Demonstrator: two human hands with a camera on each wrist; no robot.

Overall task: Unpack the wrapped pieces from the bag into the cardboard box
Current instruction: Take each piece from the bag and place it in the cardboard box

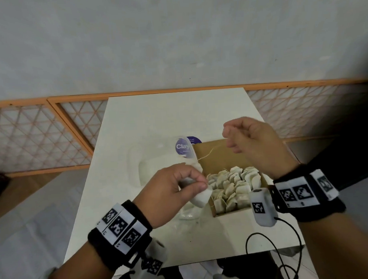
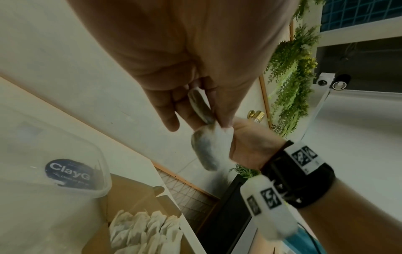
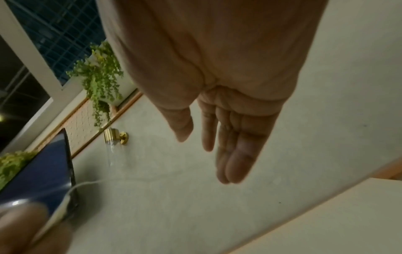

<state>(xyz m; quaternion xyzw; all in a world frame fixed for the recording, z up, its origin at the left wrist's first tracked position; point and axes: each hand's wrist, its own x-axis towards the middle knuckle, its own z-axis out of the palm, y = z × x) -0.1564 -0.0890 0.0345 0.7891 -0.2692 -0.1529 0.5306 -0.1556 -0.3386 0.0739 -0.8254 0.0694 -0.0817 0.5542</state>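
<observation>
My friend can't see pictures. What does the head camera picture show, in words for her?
Over a white table, the left hand pinches a small white wrapped piece, while the right hand is raised above a cardboard box, seemingly pulling a thin string. The box holds many similar pieces; a clear plastic bag lies beside it.

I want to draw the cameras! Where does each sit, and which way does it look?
Head: on the head, looking forward and down at table, cardboard box, left hand, right hand.
Left wrist: looks along the left palm at the wrapped piece it pinches.
Right wrist: looks along the right palm toward a wall.
Head and left wrist share wrapped piece and cardboard box.
</observation>
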